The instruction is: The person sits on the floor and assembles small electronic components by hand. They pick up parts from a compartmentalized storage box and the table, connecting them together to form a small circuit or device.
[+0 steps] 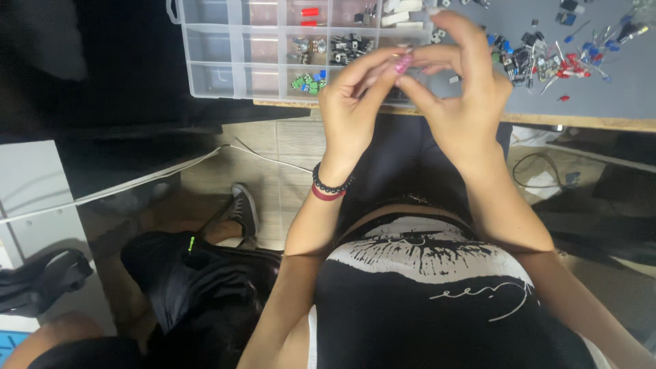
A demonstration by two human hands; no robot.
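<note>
- Pinching something tiny between both sets of fingertips: left hand (pixel 352 109) and right hand (pixel 458 96) meet in mid-air above the lap, just in front of the bench (pixel 615 102) edge.
- The small part (pixel 400 70) sits right at the pinch point; only a sliver shows, next to a pink nail. Kind and colour can't be made out.
- Both hands narrow, fingers curled in, tips closed on that part; no wide spread.
- Handling, as a guess: v. light, stiff but w/ thin legs that bend easily, easy to drop. Best held by the body, not the legs.
- Clear parts box (pixel 273 48) w/ dividers lies on the bench beyond the left hand; green bits, red bits, dark bits in separate compartments.
- Loose pile of parts (pixel 547 58) on the grey bench top, beyond the right hand.
- Bead bracelet (pixel 330 186) on left wrist.
- Hidden/cut off: box top edge out of frame, some compartments behind the hands; floor below is dim, w/ a shoe (pixel 242 208) & cables.
</note>
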